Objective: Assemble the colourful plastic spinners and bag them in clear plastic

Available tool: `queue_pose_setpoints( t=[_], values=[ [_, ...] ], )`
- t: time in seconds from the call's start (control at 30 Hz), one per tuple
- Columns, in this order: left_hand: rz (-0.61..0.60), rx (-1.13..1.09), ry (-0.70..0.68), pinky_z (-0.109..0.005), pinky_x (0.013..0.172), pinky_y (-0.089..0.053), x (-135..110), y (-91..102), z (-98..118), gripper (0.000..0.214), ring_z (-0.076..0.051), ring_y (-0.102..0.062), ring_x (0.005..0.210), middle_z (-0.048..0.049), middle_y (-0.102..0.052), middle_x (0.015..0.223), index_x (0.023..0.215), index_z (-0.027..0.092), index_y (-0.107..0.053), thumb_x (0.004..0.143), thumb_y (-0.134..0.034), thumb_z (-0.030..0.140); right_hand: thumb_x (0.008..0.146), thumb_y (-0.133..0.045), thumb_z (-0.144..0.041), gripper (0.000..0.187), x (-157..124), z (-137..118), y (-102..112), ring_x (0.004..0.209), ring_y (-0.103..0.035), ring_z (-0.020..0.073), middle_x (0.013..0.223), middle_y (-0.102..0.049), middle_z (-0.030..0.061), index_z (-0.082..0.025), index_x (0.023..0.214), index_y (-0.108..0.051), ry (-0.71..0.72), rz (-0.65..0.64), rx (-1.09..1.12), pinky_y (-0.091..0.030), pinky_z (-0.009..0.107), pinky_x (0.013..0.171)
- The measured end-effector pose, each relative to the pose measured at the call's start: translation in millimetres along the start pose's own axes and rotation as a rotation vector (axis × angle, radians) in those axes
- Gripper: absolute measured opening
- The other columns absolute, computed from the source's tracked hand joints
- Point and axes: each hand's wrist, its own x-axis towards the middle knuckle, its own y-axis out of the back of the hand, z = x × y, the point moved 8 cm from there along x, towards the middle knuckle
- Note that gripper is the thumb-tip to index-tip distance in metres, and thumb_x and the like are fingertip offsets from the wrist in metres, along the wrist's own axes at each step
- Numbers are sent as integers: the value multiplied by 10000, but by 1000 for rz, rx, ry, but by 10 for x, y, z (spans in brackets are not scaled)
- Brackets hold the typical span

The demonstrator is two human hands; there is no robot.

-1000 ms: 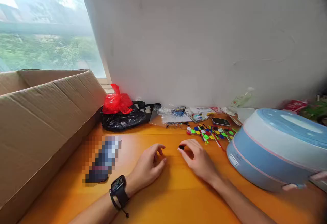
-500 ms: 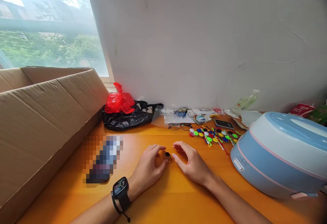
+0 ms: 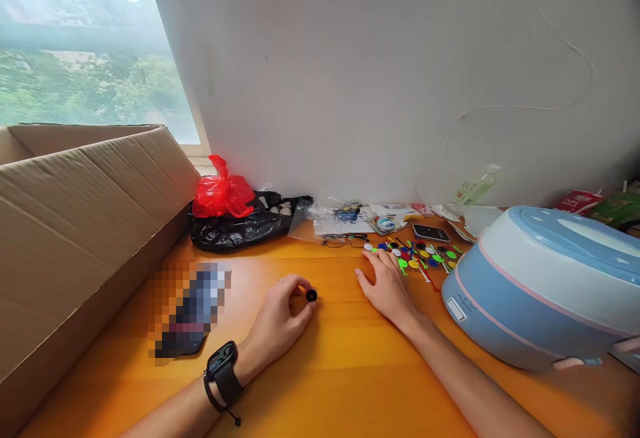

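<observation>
Between the thumb and forefinger of my left hand point(image 3: 280, 315) is a small round black disc point(image 3: 311, 296) with a dot at its centre, held up just over the table. My right hand point(image 3: 387, 286) is open, its fingers stretched forward and the thumb apart. Its fingertips are at the near left edge of a spread of small coloured discs and thin sticks point(image 3: 424, 259) in green, yellow, blue, red, white and black. Whether they touch any piece is hard to tell, since the fingers cover part of that edge.
A cardboard box point(image 3: 90, 225) stands at left, near a partly pixelated phone point(image 3: 193, 321). Behind lie a black bag point(image 3: 240, 231) with a red bag point(image 3: 223, 191), eyeglasses point(image 3: 345, 241) and a smaller phone point(image 3: 431, 233). A blue and white appliance point(image 3: 545, 291) fills the right.
My right hand has moved away from the left, forward and right to the coloured pieces. The left hand keeps the black disc, now turned flat side toward me. The view has shifted slightly.
</observation>
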Motion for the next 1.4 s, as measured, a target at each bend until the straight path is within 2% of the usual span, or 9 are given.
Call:
queue_pose_setpoints(
  t=[0.17, 0.3, 0.47, 0.6, 0.67, 0.83, 1.13, 1.4],
  values=[
    [-2, -10, 5, -323, 763, -514, 19, -14, -32, 114, -201, -660, 838, -52, -749, 991, 1048, 208, -687, 956, -634, 248, 988, -607, -278, 262, -38, -122, -19, 1098, -583, 344, 1116, -670, 150, -144, 1184, -717, 33, -45, -33, -517, 484, 994],
    [10, -1, -40, -316, 763, -509, 25, -13, -23, 138, -197, -662, 854, -55, -751, 999, 1050, 205, -688, 944, -600, 209, 987, -613, -258, 250, -35, -169, 46, 1098, -589, 325, 1142, -680, 135, -162, 1196, -712, 45, -46, -61, -512, 456, 992],
    [2, -2, -78, -298, 732, -499, 8, -15, 29, 148, -184, -649, 823, -47, -743, 955, 1021, 205, -687, 939, -564, 195, 963, -656, -322, 314, 69, 109, 305, 1115, -581, 352, 1168, -679, 159, -149, 1222, -695, -17, 32, -229, -496, 478, 987],
    [7, -10, -93, -289, 721, -496, 0, -4, 57, 147, -176, -640, 805, -46, -733, 929, 995, 200, -684, 926, -556, 178, 944, -665, -344, 192, 151, 418, 471, 1019, -580, 341, 1022, -690, 131, -182, 1026, -726, -114, 22, -294, -510, 445, 829],
    [3, -13, -96, -287, 717, -494, -2, -2, 58, 148, -175, -633, 797, -45, -726, 917, 984, 198, -682, 915, -556, 166, 939, -667, -346, 164, 162, 481, 462, 996, -575, 339, 1003, -688, 133, -195, 941, -730, -119, -23, -321, -503, 437, 793],
    [-1, -16, -85, -298, 721, -496, 1, 5, 58, 131, -182, -622, 792, -46, -711, 901, 972, 196, -688, 915, -571, 175, 945, -673, -343, 174, 127, 451, 347, 993, -572, 350, 992, -684, 152, -196, 873, -734, -55, -79, -363, -505, 470, 858],
    [-20, -57, -73, -307, 755, -514, -9, 2, 78, 130, -191, -633, 820, -55, -712, 917, 968, 193, -700, 911, -583, 178, 966, -658, -337, 186, 114, 413, 307, 1017, -569, 348, 977, -671, 146, -185, 875, -715, -35, -85, -340, -505, 461, 904],
    [-27, -67, -74, -306, 754, -526, -5, -1, 86, 135, -191, -649, 814, -57, -729, 918, 970, 194, -709, 899, -596, 176, 955, -642, -282, 162, 51, 477, 285, 1019, -547, 350, 1080, -679, 164, -173, 934, -762, -26, -84, -352, -525, 477, 915]
  ],
)
